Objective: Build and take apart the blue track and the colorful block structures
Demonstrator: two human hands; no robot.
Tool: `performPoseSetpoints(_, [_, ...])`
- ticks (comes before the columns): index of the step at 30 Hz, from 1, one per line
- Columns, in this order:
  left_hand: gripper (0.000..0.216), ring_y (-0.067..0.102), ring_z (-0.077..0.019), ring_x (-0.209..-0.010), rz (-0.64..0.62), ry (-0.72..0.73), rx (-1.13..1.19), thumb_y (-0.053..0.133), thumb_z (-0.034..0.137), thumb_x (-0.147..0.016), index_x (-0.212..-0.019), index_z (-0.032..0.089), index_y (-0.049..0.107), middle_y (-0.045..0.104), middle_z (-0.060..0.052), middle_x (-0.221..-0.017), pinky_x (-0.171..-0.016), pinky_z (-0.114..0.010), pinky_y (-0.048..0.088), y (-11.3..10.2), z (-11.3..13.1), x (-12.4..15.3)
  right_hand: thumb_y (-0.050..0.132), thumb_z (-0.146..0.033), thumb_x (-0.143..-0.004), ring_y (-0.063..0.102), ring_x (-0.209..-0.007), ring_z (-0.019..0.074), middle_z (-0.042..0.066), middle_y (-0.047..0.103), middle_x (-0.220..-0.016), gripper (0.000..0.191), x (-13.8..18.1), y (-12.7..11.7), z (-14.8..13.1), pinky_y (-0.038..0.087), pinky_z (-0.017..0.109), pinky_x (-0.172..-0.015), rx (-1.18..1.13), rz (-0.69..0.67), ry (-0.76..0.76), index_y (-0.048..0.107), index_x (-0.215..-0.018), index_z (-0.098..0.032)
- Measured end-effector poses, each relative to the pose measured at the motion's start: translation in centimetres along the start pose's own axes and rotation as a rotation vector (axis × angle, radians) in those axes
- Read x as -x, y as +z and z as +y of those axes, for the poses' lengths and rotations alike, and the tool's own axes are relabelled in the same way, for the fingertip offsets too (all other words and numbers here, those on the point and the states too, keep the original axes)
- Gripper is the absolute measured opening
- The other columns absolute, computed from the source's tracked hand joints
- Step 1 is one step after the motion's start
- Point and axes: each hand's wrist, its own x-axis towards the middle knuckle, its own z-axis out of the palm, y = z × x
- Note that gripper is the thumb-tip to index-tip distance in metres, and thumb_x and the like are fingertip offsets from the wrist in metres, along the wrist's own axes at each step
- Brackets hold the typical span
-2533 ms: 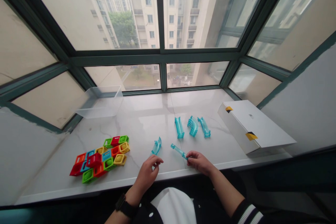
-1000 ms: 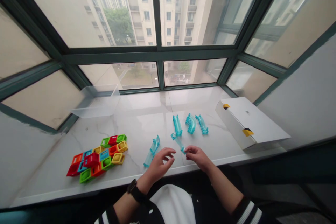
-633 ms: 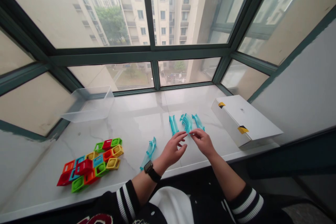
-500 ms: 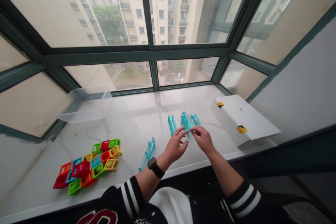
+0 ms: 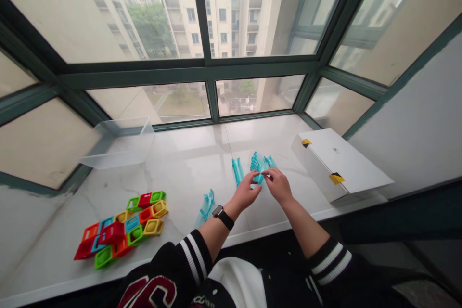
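Note:
My left hand point(image 5: 248, 191) reaches over the counter with its fingers stretched forward and the thumb apart from them. Its fingertips meet those of my right hand point(image 5: 279, 186), which is closed in a pinch. Whatever is between the fingertips is too small to name. Just beyond them lie curved, clear teal track pieces point(image 5: 256, 160), nested together and partly covered by the fingers. A straight teal track piece point(image 5: 237, 169) is to their left, and another teal piece point(image 5: 271, 161) to their right. Beside my left forearm rests a separate wavy teal piece point(image 5: 206, 204), its near end partly hidden.
Colourful plastic blocks point(image 5: 132, 224) form a patch at the left on the white counter point(image 5: 180, 163). A clear plastic bin point(image 5: 124, 147) stands at the back left. On the right is a white box point(image 5: 339, 163) with yellow-and-black tabs. Window frames border the counter.
Both hands have shifted slightly away from me, and the left also a little right. Their fingertips are closer together and cover more of the curved pieces. The view has turned slightly.

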Motion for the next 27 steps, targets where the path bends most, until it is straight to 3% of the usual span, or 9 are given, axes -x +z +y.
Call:
performPoseSetpoints(17, [0.053,0.071,-0.0224,-0.109,-0.012,0.018,-0.031,0.069,0.020,-0.089,-0.142,0.026,0.060,0.045,-0.014,-0.163,-0.091,-0.042,0.064,0.5,-1.5,-0.5,0.059,-0.022,-0.093,0.066,-0.074,0.0191,0.007,0.076,-0.101,0.023,-0.5,0.5,1.1,0.053,0.036,-0.079,0.058,-0.038,0.000,0.080,-0.099,-0.026])
performPoseSetpoints(27, [0.054,0.071,-0.0223,-0.107,-0.004,0.027,-0.040,0.068,0.020,-0.088,-0.141,0.023,0.061,0.047,-0.016,-0.161,-0.083,-0.038,0.066,0.4,-1.8,-0.6,0.059,-0.022,-0.094,0.065,-0.072,0.0189,0.006,0.072,-0.098,0.027,-0.4,0.5,1.0,0.053,0.036,-0.076,0.096,-0.048,0.002,0.083,-0.107,-0.028])
